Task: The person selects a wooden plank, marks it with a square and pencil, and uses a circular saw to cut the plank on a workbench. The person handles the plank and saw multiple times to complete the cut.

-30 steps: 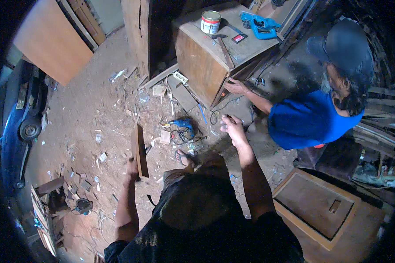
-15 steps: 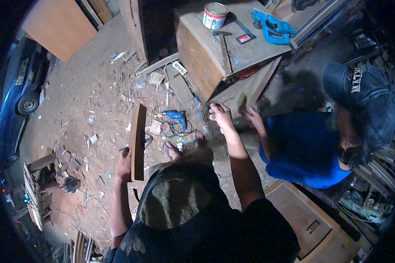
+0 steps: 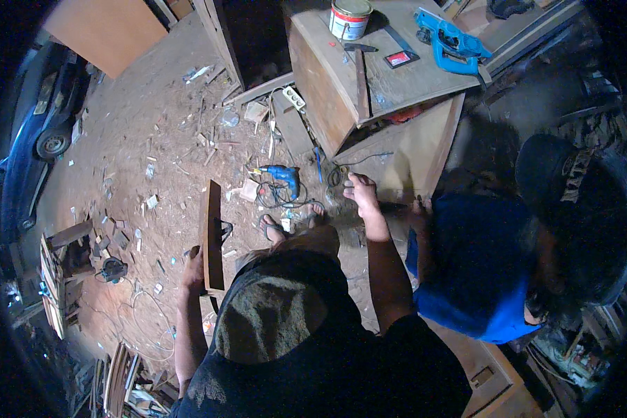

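My left hand (image 3: 193, 265) grips a narrow upright wooden board (image 3: 212, 233), which has something dark jutting from its right side. Held out at centre right, my right hand (image 3: 361, 191) has its fingers curled together; whatever they may hold is too small to make out. Just beyond it lies a coiled cable on the dirt floor, beside a blue drill (image 3: 283, 179) with its cord. A co-worker (image 3: 474, 258) in a blue top and dark cap crouches at my right, with a hand low beside a pale leaning panel (image 3: 425, 153) at the wooden cabinet (image 3: 317, 90).
On the cabinet stand a paint can (image 3: 350, 21), a hammer (image 3: 361, 76) and a blue power planer (image 3: 453, 42). A power strip (image 3: 293, 97) lies at its foot. A car (image 3: 38, 139) and an orange-brown panel (image 3: 101, 31) are at the left, scrap wood (image 3: 122, 380) lower left.
The co-worker has moved down and back from the cabinet's corner, and a pale panel now angles out there. My right hand has risen slightly. The board in my left hand has shifted a little.
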`<state>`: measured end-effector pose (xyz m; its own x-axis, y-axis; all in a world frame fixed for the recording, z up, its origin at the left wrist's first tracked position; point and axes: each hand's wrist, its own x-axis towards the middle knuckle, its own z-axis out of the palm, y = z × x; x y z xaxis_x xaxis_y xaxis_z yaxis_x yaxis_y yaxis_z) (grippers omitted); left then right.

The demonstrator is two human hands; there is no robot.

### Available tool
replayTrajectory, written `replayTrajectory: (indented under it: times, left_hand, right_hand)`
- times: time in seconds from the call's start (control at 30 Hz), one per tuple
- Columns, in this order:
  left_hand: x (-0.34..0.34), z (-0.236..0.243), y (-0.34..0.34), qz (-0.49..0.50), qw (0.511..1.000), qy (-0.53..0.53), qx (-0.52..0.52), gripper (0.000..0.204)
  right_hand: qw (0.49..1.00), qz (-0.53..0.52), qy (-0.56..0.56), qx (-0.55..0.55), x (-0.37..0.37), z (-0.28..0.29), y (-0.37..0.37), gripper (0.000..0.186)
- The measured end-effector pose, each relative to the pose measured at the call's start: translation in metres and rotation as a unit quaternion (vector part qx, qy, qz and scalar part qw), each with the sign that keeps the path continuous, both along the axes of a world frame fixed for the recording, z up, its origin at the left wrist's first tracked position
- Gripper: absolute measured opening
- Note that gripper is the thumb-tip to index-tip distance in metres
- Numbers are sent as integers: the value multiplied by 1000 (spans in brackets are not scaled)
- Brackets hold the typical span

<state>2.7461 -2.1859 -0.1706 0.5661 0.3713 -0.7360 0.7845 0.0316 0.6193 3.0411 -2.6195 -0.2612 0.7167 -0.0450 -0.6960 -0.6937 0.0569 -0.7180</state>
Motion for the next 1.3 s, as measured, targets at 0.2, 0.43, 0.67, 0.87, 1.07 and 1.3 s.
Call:
replayTrajectory:
  times: [0.2, 0.43, 0.67, 0.87, 1.07, 1.3]
  left_hand:
    - [2, 16, -13, 48, 998, 14, -33, 38]
    - [-11, 30, -17, 66, 998, 17, -16, 36]
    - [-65, 1, 6, -279, 942, 41, 180, 48]
    - [-85, -11, -6, -163, 975, 25, 149, 40]
    - [-41, 34, -72, 169, 981, 77, -63, 41]
    - [-99, 3, -91, 5, 993, 111, 36, 31]
  right_hand:
    - [981, -134, -43, 134, 101, -3, -51, 47]
    - [939, -267, -144, 162, 215, 16, -102, 45]
    - [938, -273, -138, 162, 246, 6, -114, 46]
    - [941, -251, -78, 213, 170, -23, -67, 38]
    - [976, -116, 124, 135, 50, -104, -26, 41]
    - [986, -22, 161, 32, -4, -125, -18, 41]
